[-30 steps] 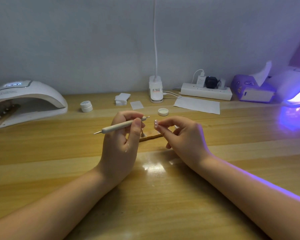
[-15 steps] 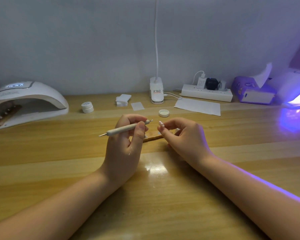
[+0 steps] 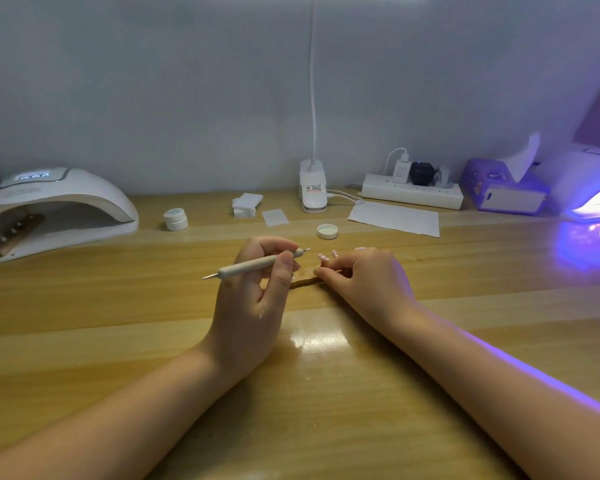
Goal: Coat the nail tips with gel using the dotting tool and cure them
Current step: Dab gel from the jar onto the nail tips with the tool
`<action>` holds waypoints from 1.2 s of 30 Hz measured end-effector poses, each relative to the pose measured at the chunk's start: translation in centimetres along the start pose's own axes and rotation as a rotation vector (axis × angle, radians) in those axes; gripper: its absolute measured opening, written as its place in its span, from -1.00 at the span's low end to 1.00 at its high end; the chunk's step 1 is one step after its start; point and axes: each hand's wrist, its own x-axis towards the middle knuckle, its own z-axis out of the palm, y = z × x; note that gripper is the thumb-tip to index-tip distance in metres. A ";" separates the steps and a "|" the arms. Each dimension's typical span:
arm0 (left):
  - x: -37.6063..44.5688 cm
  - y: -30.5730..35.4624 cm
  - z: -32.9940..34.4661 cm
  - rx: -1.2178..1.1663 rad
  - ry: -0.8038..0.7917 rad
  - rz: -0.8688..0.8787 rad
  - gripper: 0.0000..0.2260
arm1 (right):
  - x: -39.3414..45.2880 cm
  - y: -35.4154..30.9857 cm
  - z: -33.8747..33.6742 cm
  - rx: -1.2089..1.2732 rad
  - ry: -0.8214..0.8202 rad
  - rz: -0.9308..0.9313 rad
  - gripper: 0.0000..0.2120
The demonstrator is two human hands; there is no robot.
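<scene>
While my left hand (image 3: 253, 306) pinches the dotting tool (image 3: 257, 264) mid-table, tip toward the nail tips (image 3: 323, 258), my right hand (image 3: 364, 282) curls shut on their stick (image 3: 303, 282). Table (image 3: 84, 306) bare w/ room either side; lamps (image 3: 52, 209) at far edges.

A white power strip (image 3: 412, 195) lies along the back edge of the wooden desk (image 3: 118, 306), against the pale wall (image 3: 153, 81). A white charger (image 3: 401, 170) and a black adapter (image 3: 422, 173) are plugged into it side by side. Left of it stands a white clip lamp base (image 3: 313, 187) with a thin white stalk (image 3: 313, 81) rising straight up out of view. A flat sheet of white paper (image 3: 395, 218) lies just in front of the strip. Further left, a small stack of white pads (image 3: 245, 205) sits beside one loose square (image 3: 274, 217). At the right, a purple tissue box (image 3: 503, 192) has a tissue sticking up.
</scene>
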 end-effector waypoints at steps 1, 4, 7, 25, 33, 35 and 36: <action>0.0 0.0 0.0 0.001 -0.002 0.000 -0.90 | -0.1 -0.1 -0.1 -0.011 -0.001 -0.004 -0.80; 0.0 0.0 0.0 0.003 0.002 0.004 -0.90 | -0.7 -0.1 -0.4 -0.032 -0.003 -0.036 -0.80; 0.1 -0.1 -0.2 0.000 0.011 0.011 -0.90 | -1.0 -0.2 -1.1 -0.087 0.036 -0.097 -0.77; 0.1 -0.2 -0.1 -0.004 -0.017 0.003 -0.89 | 1.4 5.0 -2.9 0.009 -0.084 0.184 -0.26; 0.2 0.1 -0.2 -0.002 -0.016 0.000 -0.89 | 1.0 4.6 -2.9 0.133 0.007 0.073 -0.28; 0.4 0.4 -0.4 -0.018 -0.008 0.003 -0.90 | 0.9 4.1 -3.1 0.157 0.063 0.011 -0.30; 0.6 0.6 -0.5 -0.034 -0.001 0.004 -0.90 | 0.9 3.6 -3.2 0.162 0.096 -0.036 -0.31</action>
